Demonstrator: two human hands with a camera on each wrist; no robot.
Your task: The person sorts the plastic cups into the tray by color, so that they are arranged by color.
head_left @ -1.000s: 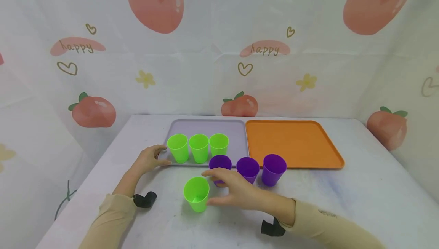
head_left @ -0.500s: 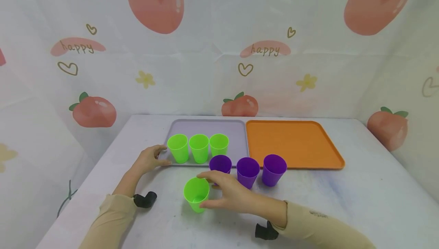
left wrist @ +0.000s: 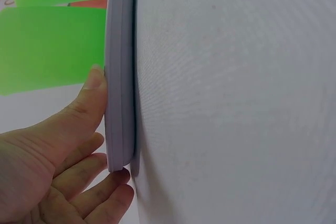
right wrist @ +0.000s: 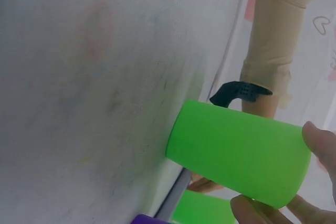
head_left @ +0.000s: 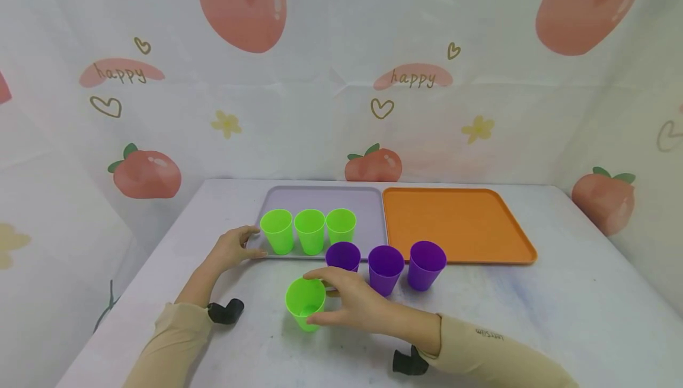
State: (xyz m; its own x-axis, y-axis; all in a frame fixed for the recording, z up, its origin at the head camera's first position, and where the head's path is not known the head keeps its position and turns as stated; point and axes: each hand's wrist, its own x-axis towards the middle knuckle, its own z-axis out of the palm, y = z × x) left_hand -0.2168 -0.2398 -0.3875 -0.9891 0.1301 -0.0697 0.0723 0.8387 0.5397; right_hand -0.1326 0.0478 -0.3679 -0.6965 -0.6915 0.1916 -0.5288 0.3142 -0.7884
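Observation:
In the head view my left hand [head_left: 233, 248] holds the near left corner of a light purple-grey tray [head_left: 368, 222]. The left wrist view shows the thumb on the tray's rim [left wrist: 119, 77] and the fingers around its corner. Three green cups [head_left: 310, 232] stand upright in a row on that tray. My right hand [head_left: 357, 302] has thumb and fingers around the upper part of another green cup [head_left: 305, 302], which stands upright on the table. The right wrist view has the same cup [right wrist: 239, 150] between thumb and fingertips.
Three purple cups [head_left: 385, 269] stand upright just behind the right hand, in front of the trays; the left one is partly hidden by it. An orange tray [head_left: 448, 222] adjoins the purple-grey tray on its right. A printed cloth hangs behind the white table [head_left: 533, 317].
My right hand has moved left onto the near green cup, and its thumb and fingers have come around it. The left hand and the other cups stay put.

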